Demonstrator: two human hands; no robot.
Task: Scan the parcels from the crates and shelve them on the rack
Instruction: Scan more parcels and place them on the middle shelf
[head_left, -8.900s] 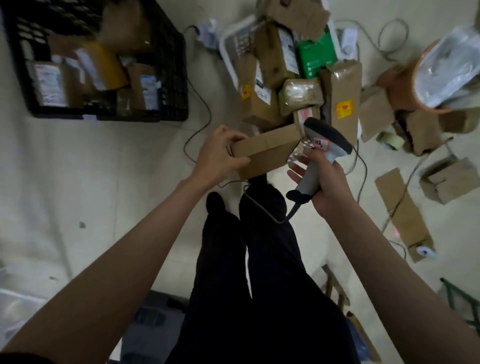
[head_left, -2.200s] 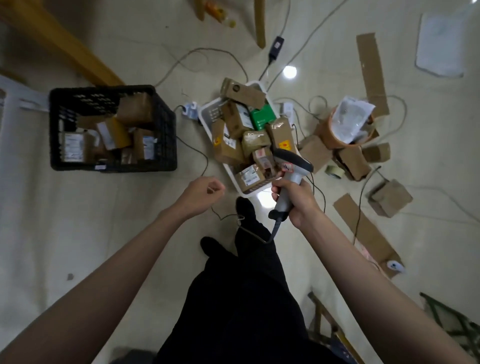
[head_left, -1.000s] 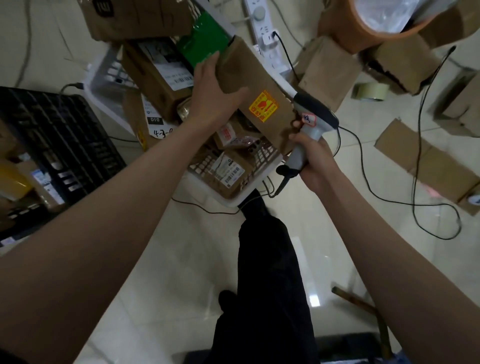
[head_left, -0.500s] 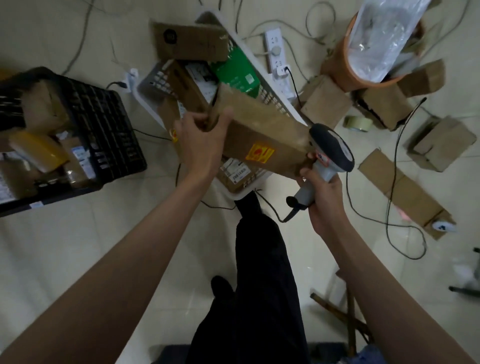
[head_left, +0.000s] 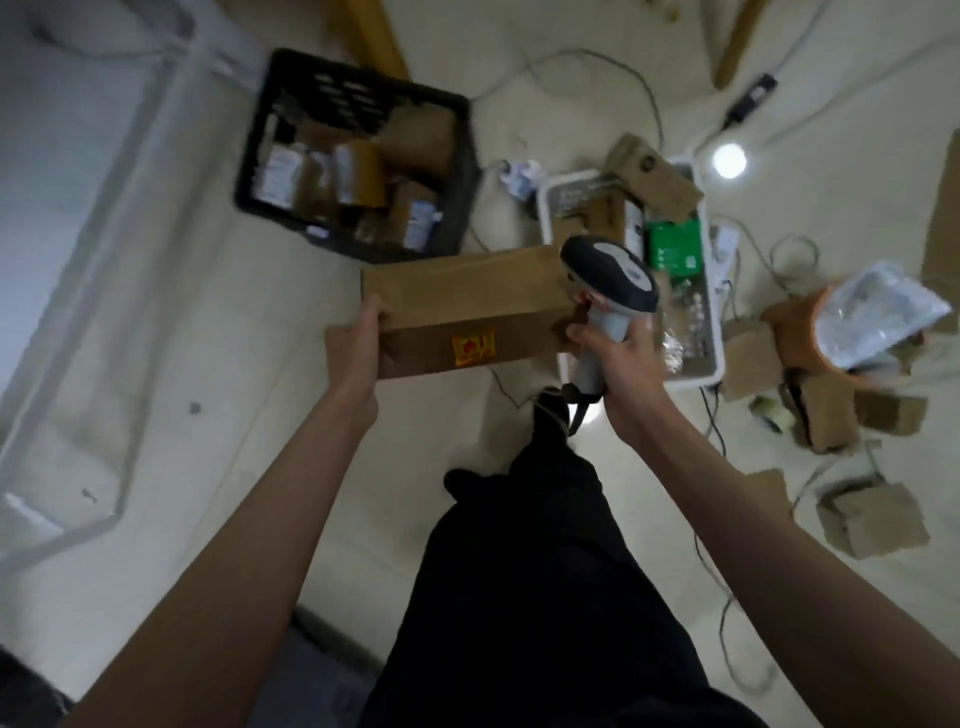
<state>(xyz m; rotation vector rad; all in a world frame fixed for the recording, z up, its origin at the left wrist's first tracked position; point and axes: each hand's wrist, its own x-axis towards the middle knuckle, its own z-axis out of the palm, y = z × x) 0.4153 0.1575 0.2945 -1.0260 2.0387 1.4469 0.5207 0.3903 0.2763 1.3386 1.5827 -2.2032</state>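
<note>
From the head view, a long rectangular cardboard parcel (head_left: 462, 306), matte brown with a yellow-and-red sticker on its near face, was held level at the centre of the frame. Its left end was gripped by the left hand (head_left: 353, 353), fingers curled round the edge. The grey plastic scanner (head_left: 608, 291) was clasped by its handle in the right hand (head_left: 618, 364), against the parcel's right end. A black lattice crate (head_left: 358, 156) of taped parcels was seen at upper left, a white basket (head_left: 696, 332) at right, on glossy pale floor (head_left: 218, 322).
</note>
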